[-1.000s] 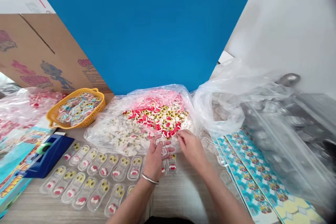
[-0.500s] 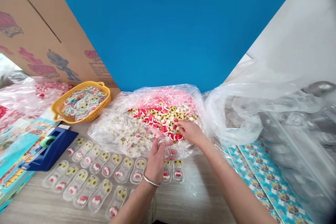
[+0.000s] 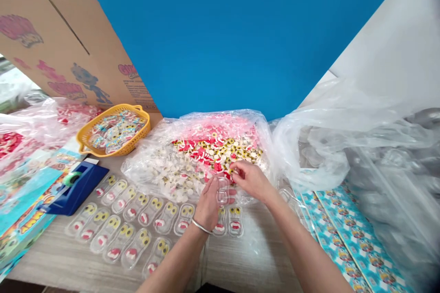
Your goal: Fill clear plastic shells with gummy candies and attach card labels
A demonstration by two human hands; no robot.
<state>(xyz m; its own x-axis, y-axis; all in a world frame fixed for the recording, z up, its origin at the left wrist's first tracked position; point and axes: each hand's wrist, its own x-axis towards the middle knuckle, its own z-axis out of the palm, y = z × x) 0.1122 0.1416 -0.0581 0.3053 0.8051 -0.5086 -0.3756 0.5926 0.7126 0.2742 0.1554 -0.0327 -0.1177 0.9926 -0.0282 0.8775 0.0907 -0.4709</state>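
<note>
Light, stiff clear plastic blister (image 3: 222, 191), best taken by its rim, held in left-hand fingers (image 3: 211, 187); right-hand fingers (image 3: 239, 171) narrowed above gummy candies (image 3: 220, 151), any hold unclear.

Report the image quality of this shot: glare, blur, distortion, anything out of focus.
Head view: the wide lens bends the scene, so the cardboard flap and blue panel slant sharply; glare whitens the clear plastic bag of gummy candies; the left hand and right hand show no marked blur; the top right corner darkens into a smear.
</note>
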